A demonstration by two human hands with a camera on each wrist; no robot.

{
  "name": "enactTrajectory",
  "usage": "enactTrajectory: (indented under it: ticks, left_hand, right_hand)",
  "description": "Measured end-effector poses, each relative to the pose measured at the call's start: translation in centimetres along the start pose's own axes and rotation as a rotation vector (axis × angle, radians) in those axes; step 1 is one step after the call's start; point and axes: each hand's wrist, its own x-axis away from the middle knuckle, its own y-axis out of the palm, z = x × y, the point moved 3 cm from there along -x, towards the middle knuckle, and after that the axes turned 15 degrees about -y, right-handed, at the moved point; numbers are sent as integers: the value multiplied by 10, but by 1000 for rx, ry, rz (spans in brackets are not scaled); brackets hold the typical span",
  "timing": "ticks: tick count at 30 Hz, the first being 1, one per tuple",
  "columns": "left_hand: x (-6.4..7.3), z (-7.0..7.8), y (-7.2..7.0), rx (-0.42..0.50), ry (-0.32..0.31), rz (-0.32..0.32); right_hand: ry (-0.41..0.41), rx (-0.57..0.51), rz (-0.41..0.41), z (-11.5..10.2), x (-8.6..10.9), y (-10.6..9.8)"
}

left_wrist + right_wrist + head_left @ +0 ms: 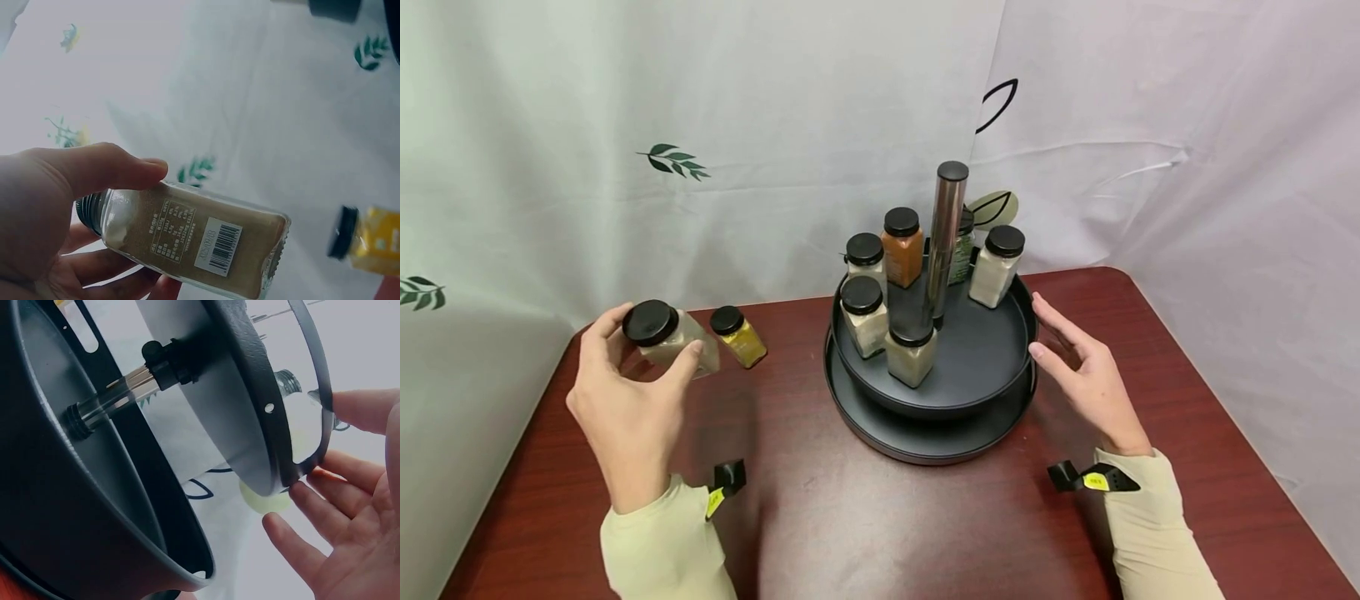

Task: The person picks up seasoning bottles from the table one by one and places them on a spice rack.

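Note:
My left hand (632, 408) holds a square glass spice jar (194, 234) of grey-brown powder between thumb and fingers. This jar is tilted above the table's left side, its black lid toward the palm and a barcode label showing in the left wrist view. Just to its right is a smaller-looking jar of yellow spice (745, 343). At the right of a black two-tier round rack (977, 358), my right hand (1093, 383) touches the upper tray's rim with thumb and fingertips. Those fingers (337, 515) are fairly straight against the slotted rim (281, 450).
On the upper tray stand several black-lidded jars, among them an orange one (902, 250), a green one (961, 254) and a pale one (996, 267). A metal post (947, 225) rises from the rack's middle. White patterned cloth (775, 125) hangs behind the red-brown table (850, 533).

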Motion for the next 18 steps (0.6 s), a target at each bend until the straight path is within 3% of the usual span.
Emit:
enactTrajectory:
  ticks: [8,18]
  left_hand:
    - [23,23,-4,80,54,-15]
    - [54,44,3,148,179,-61]
  right_hand:
    - [16,-14,12,-3,-1,-4]
    - [31,-16,14,-2,-4,-7]
